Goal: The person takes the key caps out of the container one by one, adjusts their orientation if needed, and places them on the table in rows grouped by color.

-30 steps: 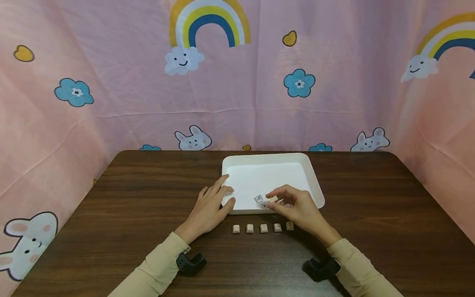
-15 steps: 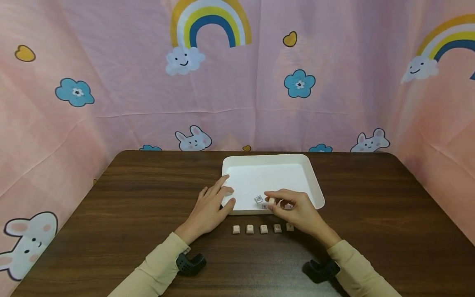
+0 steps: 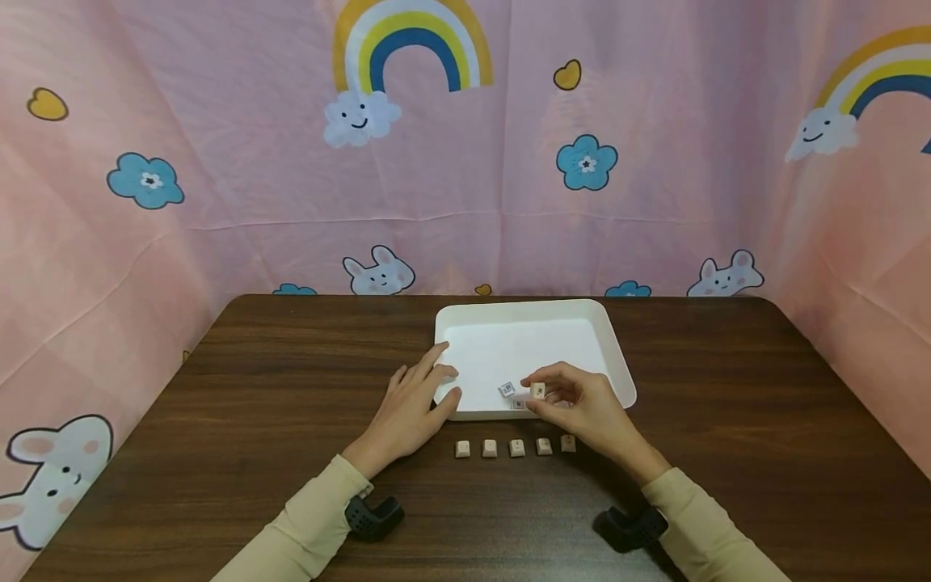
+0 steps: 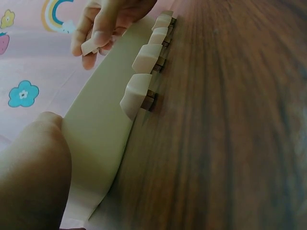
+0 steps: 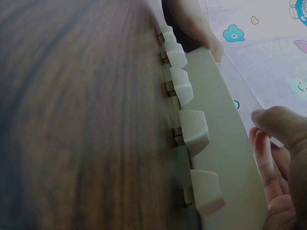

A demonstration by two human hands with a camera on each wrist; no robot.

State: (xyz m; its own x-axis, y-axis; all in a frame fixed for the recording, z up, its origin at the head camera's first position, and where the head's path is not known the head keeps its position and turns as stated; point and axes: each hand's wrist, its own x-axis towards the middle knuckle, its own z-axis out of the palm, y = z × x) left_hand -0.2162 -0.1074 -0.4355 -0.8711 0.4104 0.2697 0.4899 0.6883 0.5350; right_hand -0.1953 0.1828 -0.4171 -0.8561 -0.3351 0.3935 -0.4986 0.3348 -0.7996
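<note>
Over the near right part of a white tray [image 3: 524, 347], my right hand [image 3: 582, 404] pinches a cream keycap [image 3: 537, 391] between thumb and fingertips. The left wrist view also shows this pinched keycap [image 4: 89, 47]. Two more keycaps lie in the tray just left of those fingers; one keycap [image 3: 507, 390] shows its underside. My left hand [image 3: 410, 408] rests on the tray's left rim, fingers spread and holding nothing. Several keycaps stand in a row on the table before the tray, among them a middle keycap [image 3: 517, 449] and a right-end keycap [image 3: 568, 444] beside my right hand.
A dark wood-grain table [image 3: 313, 347] bears everything. Behind it and at both sides hangs a pink cloth [image 3: 254, 145] with rainbows, rabbits and flowers. A black wrist device [image 3: 374, 517] sits on the left wrist, and another black device [image 3: 629, 528] on the right.
The keycap in my right hand has been turned between the fingertips, and its marked face now shows. The left hand and the row of keycaps have stayed put.
</note>
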